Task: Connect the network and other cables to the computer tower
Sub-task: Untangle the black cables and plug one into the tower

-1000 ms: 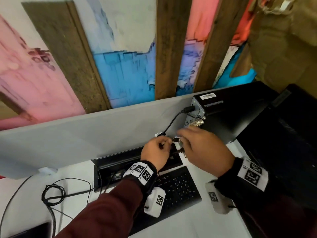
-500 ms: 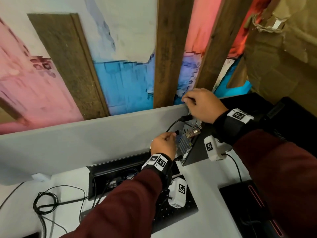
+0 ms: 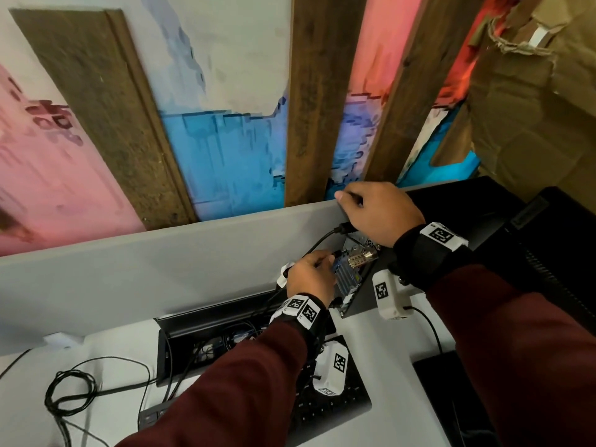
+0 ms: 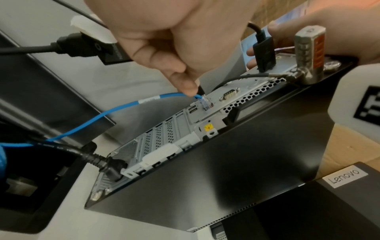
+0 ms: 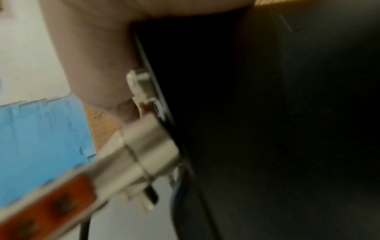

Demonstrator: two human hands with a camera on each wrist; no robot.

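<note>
The black computer tower [image 3: 467,201] stands at the right of the desk with its metal rear panel [image 4: 180,129] turned toward me. My left hand [image 3: 311,275] pinches a thin black plug [image 4: 201,91] at the panel, just above the blue network cable [image 4: 98,116], whose clear plug [image 4: 206,104] sits in a port. A larger black connector [image 4: 98,50] with a white tag juts from the same hand [image 4: 164,40]. My right hand [image 3: 380,211] grips the tower's top rear edge. A black power cable [image 4: 107,167] is plugged in low on the panel.
A silver and orange cable lock [image 4: 310,53] hangs on the panel beside another plugged black cable [image 4: 264,53]. A keyboard [image 3: 332,411], an open black cable tray [image 3: 219,330] and a coiled black cable [image 3: 71,391] lie on the desk. The grey partition [image 3: 161,262] stands close behind.
My right hand has left the spot beside my left hand and taken hold of the tower's top rear edge. My left hand has carried the plug up to the rear panel.
</note>
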